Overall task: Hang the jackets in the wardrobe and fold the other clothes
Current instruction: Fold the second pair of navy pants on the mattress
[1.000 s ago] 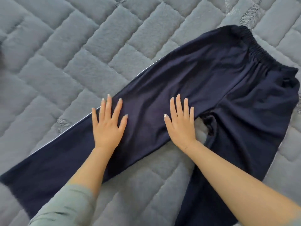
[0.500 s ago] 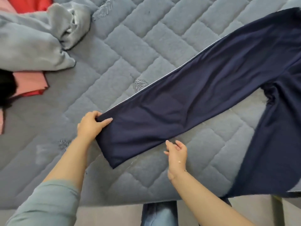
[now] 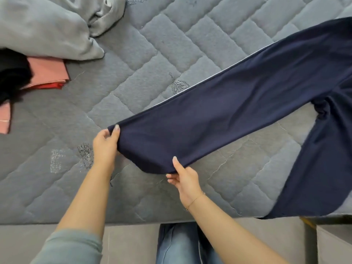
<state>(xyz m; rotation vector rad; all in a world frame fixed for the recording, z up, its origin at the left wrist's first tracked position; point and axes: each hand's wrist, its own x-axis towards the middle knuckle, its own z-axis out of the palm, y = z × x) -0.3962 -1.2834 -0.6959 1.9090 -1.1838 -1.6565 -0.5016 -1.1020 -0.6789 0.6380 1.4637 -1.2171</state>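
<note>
Dark navy trousers (image 3: 238, 113) with a thin white side stripe lie spread on the grey quilted mattress (image 3: 152, 44). One leg stretches toward the lower left, the other hangs over the mattress's near edge at the right. My left hand (image 3: 105, 144) pinches the far corner of the stretched leg's hem, thumb on top. At the near corner of that hem, my right hand (image 3: 183, 178) pinches the cloth and lifts it a little off the mattress.
A crumpled grey garment (image 3: 47, 25) lies at the top left. Pink and red folded cloth (image 3: 47, 73) and something black (image 3: 11, 73) sit at the left edge. The mattress's near edge (image 3: 133, 220) runs across the bottom, with jeans-clad legs (image 3: 177, 244) below it.
Both hands left the middle of the trouser leg, where they lay flat, and moved to its hem. The right hand now pinches the hem corner, and the view has shifted left.
</note>
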